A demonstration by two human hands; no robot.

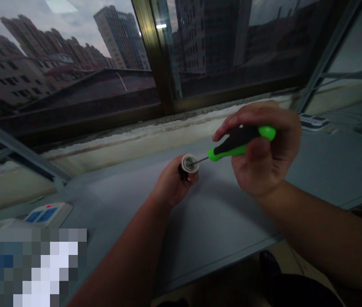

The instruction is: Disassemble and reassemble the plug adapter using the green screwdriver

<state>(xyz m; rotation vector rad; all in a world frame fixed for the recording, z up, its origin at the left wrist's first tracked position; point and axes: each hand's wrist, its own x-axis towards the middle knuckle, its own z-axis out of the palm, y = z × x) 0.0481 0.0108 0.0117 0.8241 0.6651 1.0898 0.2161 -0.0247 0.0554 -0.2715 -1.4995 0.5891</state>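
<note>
My left hand [172, 182] is closed around a small white lamp socket [189, 163], whose round open end faces up toward me. Something dark with thin strands, perhaps wires, shows under its rim; the rest is covered by my fingers. In my right hand [267, 149] is a screwdriver [236, 143] with a green and black handle, gripped between thumb and fingers. Its thin metal shaft slants down to the left, and the tip is inside the socket's opening. What the tip touches in there is too small to make out. Both hands are above the grey table.
The grey table [219, 238] runs along a window [164, 55] with a pale sill. A power strip [48, 215] lies at the left, another power strip [313, 122] with cables at the far right. Metal frame posts [24, 145] rise at the sides.
</note>
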